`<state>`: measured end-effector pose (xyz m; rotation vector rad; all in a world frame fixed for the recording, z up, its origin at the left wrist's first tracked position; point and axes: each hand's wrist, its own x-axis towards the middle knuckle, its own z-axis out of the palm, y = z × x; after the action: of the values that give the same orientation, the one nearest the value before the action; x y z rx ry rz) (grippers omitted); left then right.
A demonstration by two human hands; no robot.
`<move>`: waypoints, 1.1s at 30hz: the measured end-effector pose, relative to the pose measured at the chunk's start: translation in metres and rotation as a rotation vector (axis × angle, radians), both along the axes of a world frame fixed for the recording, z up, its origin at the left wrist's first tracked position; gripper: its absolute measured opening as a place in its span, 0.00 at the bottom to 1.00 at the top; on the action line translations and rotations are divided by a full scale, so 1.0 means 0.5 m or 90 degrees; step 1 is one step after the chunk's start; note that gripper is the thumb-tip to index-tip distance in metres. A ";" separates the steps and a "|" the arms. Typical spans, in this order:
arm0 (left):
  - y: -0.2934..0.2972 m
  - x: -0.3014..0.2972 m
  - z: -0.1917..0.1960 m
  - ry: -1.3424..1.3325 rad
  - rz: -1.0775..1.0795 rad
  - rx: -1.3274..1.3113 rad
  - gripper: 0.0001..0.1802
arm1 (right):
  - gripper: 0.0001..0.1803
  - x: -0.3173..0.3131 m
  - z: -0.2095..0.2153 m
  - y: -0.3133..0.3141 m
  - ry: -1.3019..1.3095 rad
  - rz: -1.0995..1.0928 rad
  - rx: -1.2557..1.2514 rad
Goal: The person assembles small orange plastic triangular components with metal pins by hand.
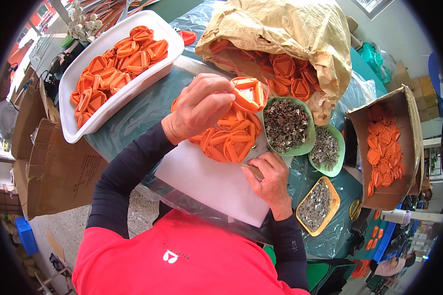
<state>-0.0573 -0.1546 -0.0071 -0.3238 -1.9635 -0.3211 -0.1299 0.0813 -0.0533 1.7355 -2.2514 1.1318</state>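
Note:
My left hand (202,104) is closed, its fingertips at the edge of an orange round plastic part (248,104) with a triangular frame inside. That part is raised above a pile of similar orange parts (230,145) on the table. Close to the pile's near side, my right hand (272,181) is closed round a short brown tool (253,171), whose tip I cannot make out. A white sheet (206,184) lies under both the pile and my right hand. Just beyond that hand sits a green bowl (310,140) of small dark metal pieces (284,125).
A white tub (120,105) of orange parts stands at the left. Another green bowl (340,152) and a yellow bowl (332,209) hold small metal pieces. A brown paper sack (280,24) lies open at the back; a cardboard box (412,123) of orange parts stands at the right.

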 end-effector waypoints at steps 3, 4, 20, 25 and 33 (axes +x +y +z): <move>0.004 0.008 -0.005 0.011 0.007 0.008 0.13 | 0.09 0.001 0.001 -0.002 0.004 -0.004 -0.002; 0.005 0.011 -0.008 0.016 0.009 0.018 0.13 | 0.09 0.002 0.001 -0.002 0.010 -0.006 -0.005; 0.034 0.027 -0.011 -0.017 -0.071 -0.037 0.19 | 0.09 0.000 0.049 0.031 -0.008 -0.070 -0.136; 0.063 0.021 -0.024 -0.054 -0.131 -0.054 0.20 | 0.20 0.000 0.068 0.019 -0.710 -0.032 -0.245; 0.081 0.003 -0.043 -0.096 -0.187 -0.077 0.19 | 0.18 0.001 0.070 0.006 -0.854 -0.034 -0.262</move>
<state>-0.0559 -0.1140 -0.0286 -0.6875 -2.0889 -0.4254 -0.1293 0.0845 -0.0181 0.7081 -2.0973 3.0435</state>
